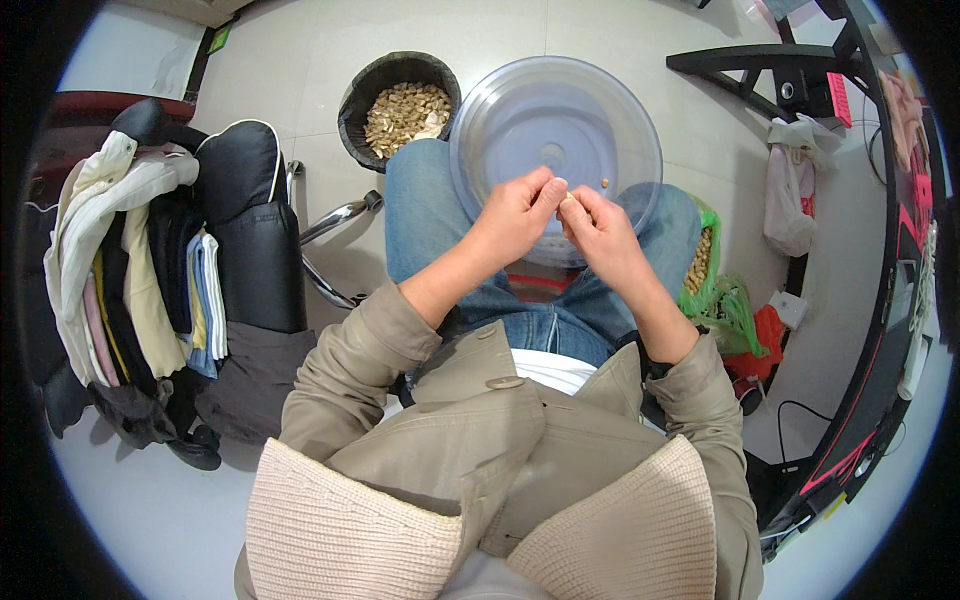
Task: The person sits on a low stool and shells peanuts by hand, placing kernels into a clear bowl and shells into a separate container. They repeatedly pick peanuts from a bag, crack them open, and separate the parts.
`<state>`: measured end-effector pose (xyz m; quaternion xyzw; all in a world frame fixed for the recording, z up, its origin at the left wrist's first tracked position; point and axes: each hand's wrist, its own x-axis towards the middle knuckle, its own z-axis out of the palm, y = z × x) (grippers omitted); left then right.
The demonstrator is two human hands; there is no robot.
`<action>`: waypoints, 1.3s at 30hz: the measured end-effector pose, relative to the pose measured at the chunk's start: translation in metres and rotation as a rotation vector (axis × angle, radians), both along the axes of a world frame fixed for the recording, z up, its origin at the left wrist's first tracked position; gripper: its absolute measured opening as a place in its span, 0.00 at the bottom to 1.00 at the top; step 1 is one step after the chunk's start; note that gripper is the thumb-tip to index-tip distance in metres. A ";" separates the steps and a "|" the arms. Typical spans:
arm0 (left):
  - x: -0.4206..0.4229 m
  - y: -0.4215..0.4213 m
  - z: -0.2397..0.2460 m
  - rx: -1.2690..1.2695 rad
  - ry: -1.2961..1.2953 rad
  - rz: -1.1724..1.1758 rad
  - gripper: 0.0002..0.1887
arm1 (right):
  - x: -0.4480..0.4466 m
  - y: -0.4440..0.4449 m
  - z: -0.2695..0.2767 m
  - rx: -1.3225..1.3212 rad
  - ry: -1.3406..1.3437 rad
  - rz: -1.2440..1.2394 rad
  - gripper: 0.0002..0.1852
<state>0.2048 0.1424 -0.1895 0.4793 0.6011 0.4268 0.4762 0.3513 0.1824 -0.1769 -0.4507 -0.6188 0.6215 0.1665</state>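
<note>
My left hand (pixel 516 214) and my right hand (pixel 595 225) meet at the fingertips over a clear plastic basin (pixel 480 97) resting on my knees. Between the fingertips is a small pale piece, likely a peanut (pixel 568 196), mostly hidden; the right fingers pinch it, and the left thumb and finger press close against it. One small brown peanut kernel (pixel 604 183) lies in the basin. Beyond my left knee, a bin with a black liner (pixel 351 120) holds many peanut shells (pixel 409 112). Beside my right knee, unshelled peanuts (pixel 699 262) fill a green plastic bag (pixel 705 300).
A black chair (pixel 255 255) heaped with folded clothes (pixel 142 247) stands at left, its chrome legs (pixel 330 221) reaching towards my knee. At right are a black desk frame (pixel 750 56), a hanging white plastic bag (pixel 787 195), a red bag (pixel 761 352) and cables (pixel 795 409).
</note>
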 end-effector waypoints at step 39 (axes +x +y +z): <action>0.012 0.007 -0.001 0.392 0.435 0.088 0.14 | -0.013 -0.008 0.000 -0.477 0.363 -0.161 0.20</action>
